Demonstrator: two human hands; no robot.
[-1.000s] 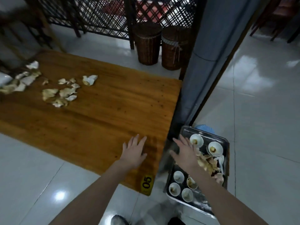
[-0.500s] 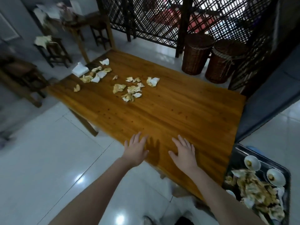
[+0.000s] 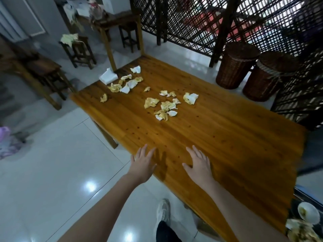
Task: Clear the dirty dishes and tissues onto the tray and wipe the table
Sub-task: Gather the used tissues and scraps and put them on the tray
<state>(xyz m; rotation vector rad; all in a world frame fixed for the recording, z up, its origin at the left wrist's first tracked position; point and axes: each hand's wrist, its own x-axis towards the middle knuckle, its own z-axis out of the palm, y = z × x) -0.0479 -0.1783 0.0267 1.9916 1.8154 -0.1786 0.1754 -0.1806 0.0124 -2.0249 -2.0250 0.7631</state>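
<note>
Several crumpled, stained tissues (image 3: 166,107) lie scattered on the far half of the wooden table (image 3: 227,137), with a second cluster (image 3: 125,84) near the far left corner beside a folded white napkin (image 3: 108,77). My left hand (image 3: 142,163) hovers at the table's near edge with fingers straight and holds nothing. My right hand (image 3: 199,163) is spread flat over the tabletop, also holding nothing. At the bottom right corner, part of the tray (image 3: 297,193) shows, carrying a dirty white bowl (image 3: 308,213) and used tissues (image 3: 300,231).
Two wicker baskets (image 3: 236,67) stand on the floor behind the table by a dark lattice screen (image 3: 192,23). Wooden stools (image 3: 78,49) and another table (image 3: 115,20) stand at the back left. My shoe (image 3: 162,210) is on the glossy tiled floor.
The view has swung left, away from the tray and toward the table. My right hand left the tray and now sits over the tabletop beside my left hand.
</note>
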